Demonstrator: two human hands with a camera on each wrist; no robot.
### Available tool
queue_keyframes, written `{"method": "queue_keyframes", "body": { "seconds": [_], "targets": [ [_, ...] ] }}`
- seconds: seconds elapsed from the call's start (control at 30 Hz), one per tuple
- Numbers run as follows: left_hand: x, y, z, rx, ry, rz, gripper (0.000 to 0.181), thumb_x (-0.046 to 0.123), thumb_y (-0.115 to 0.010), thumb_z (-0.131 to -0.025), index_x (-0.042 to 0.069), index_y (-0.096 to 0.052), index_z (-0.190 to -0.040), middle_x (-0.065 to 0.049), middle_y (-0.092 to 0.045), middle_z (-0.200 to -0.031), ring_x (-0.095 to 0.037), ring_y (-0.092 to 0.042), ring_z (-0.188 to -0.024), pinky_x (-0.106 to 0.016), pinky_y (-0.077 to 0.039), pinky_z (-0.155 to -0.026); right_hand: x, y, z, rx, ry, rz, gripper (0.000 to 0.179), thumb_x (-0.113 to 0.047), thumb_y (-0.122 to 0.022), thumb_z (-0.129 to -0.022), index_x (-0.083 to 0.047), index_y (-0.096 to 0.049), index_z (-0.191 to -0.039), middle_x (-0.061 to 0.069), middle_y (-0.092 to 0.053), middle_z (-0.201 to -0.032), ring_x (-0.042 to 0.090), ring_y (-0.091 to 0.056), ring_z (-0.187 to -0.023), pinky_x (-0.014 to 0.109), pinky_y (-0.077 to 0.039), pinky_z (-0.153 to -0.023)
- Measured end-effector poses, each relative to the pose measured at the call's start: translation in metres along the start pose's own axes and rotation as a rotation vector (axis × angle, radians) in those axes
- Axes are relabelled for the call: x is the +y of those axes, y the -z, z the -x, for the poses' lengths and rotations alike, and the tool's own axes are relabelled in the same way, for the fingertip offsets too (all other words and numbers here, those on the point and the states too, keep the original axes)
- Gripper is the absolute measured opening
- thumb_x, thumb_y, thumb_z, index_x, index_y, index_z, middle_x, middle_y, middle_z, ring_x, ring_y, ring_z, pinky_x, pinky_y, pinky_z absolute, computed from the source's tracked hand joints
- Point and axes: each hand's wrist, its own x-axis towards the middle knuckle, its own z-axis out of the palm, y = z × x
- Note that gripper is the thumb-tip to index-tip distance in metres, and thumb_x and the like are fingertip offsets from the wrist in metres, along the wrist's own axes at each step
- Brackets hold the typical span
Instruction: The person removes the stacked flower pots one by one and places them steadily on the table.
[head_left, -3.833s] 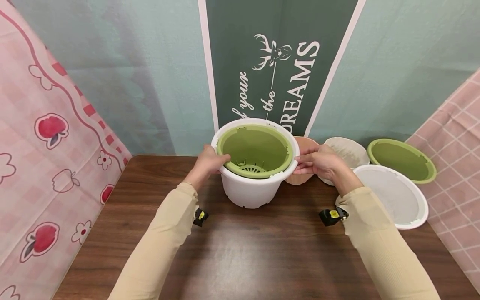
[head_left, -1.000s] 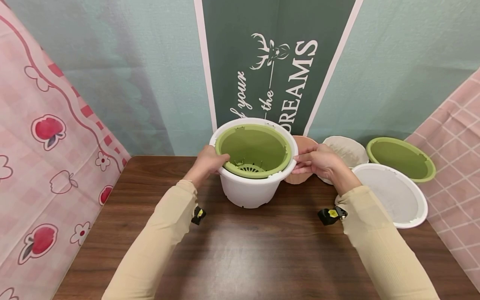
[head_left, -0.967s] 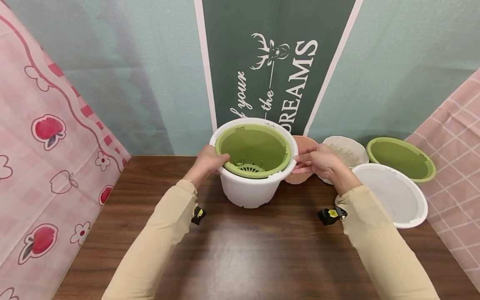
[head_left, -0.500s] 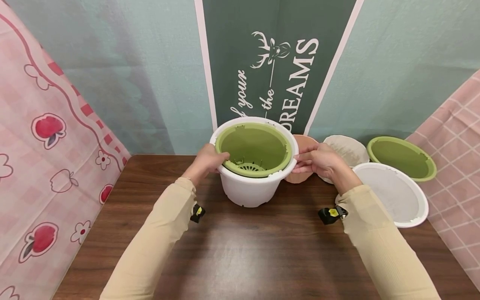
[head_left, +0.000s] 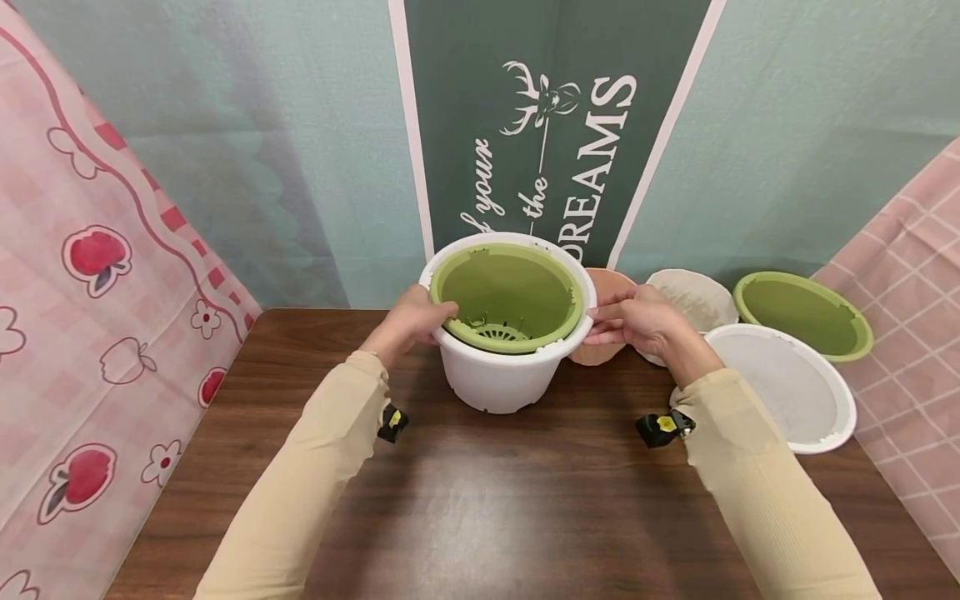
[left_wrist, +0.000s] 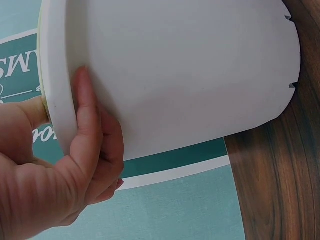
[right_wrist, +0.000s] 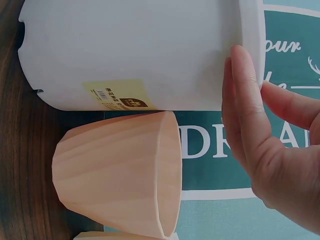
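Note:
A white flowerpot point(head_left: 498, 383) stands upright near the back of the table, with a green flowerpot point(head_left: 517, 283) with a slotted base nested inside it. My left hand point(head_left: 416, 317) grips the rim on its left side, thumb over the top and fingers tucked beneath, as the left wrist view shows. On the other side my right hand point(head_left: 637, 321) holds the rim, its long fingers against the wall under the lip and the thumb at the outer edge. A yellow label point(right_wrist: 120, 95) shows on the wall in the right wrist view.
Right of the white pot stand a peach pot point(head_left: 600, 354) and a ribbed white pot point(head_left: 693, 300). Farther right are another green pot point(head_left: 802, 317) and a wide white one point(head_left: 783, 387). Cloth hangings border the wooden table point(head_left: 480, 500) at the back and sides.
The pots keep their places and both hands stay on the rim. My left wrist has shifted slightly to the left.

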Motion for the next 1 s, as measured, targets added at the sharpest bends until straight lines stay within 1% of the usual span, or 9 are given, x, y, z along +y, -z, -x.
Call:
{"method": "queue_keyframes", "body": {
  "seconds": [0.17,0.37,0.53,0.67,0.87,1.0],
  "targets": [
    [-0.0002,0.0006,-0.0012,-0.005,0.003,0.000,0.038,0.010,-0.054,-0.086,-0.012,-0.047,-0.116,-0.018,-0.054,-0.095,-0.014,-0.057,-0.057,-0.025,-0.054,-0.055,-0.0002,0.0001,0.0002,0.004,0.002,-0.012,0.023,0.009,-0.041,-0.091,0.018,-0.035,-0.112,0.013,-0.059,-0.078,0.023,-0.065,-0.070,0.038,-0.054,-0.072],
    [-0.0005,0.0006,-0.0015,-0.012,-0.003,-0.002,0.038,0.009,-0.053,-0.085,-0.012,-0.046,-0.116,-0.018,-0.054,-0.093,-0.014,-0.056,-0.056,-0.025,-0.054,-0.054,0.0001,-0.0002,0.0002,0.009,-0.003,-0.008,0.020,0.010,-0.040,-0.091,0.016,-0.036,-0.110,0.013,-0.059,-0.078,0.022,-0.065,-0.068,0.040,-0.053,-0.075],
    [-0.0012,-0.0010,-0.0011,0.012,-0.020,-0.037,0.036,0.010,-0.052,-0.085,-0.012,-0.049,-0.114,-0.018,-0.055,-0.094,-0.014,-0.056,-0.056,-0.025,-0.054,-0.052,0.0007,-0.0001,-0.0004,0.010,-0.006,-0.013,0.017,0.010,-0.039,-0.091,0.014,-0.037,-0.107,0.012,-0.060,-0.076,0.021,-0.064,-0.066,0.041,-0.052,-0.076],
    [-0.0009,-0.0022,0.0002,0.032,-0.015,-0.053,0.035,0.011,-0.053,-0.084,-0.010,-0.050,-0.112,-0.019,-0.056,-0.097,-0.014,-0.056,-0.057,-0.024,-0.053,-0.052,0.0011,0.0000,-0.0006,0.006,-0.004,-0.016,0.017,0.011,-0.039,-0.090,0.013,-0.038,-0.107,0.012,-0.061,-0.075,0.021,-0.064,-0.066,0.040,-0.053,-0.075],
    [-0.0002,-0.0028,0.0017,0.043,0.001,-0.044,0.041,0.011,-0.054,-0.084,-0.011,-0.047,-0.118,-0.021,-0.056,-0.104,-0.017,-0.059,-0.062,-0.026,-0.054,-0.055,0.0013,-0.0006,-0.0006,-0.006,-0.001,-0.021,0.016,0.011,-0.041,-0.090,0.013,-0.039,-0.106,0.013,-0.063,-0.074,0.021,-0.064,-0.066,0.038,-0.054,-0.073],
    [-0.0001,-0.0037,0.0035,0.049,-0.006,-0.033,0.041,0.010,-0.054,-0.084,-0.012,-0.046,-0.118,-0.023,-0.056,-0.103,-0.017,-0.059,-0.058,-0.026,-0.055,-0.054,0.0012,-0.0003,-0.0002,-0.007,0.002,-0.019,0.017,0.011,-0.042,-0.090,0.013,-0.039,-0.107,0.013,-0.063,-0.074,0.022,-0.065,-0.066,0.039,-0.053,-0.075]
  ]
}}
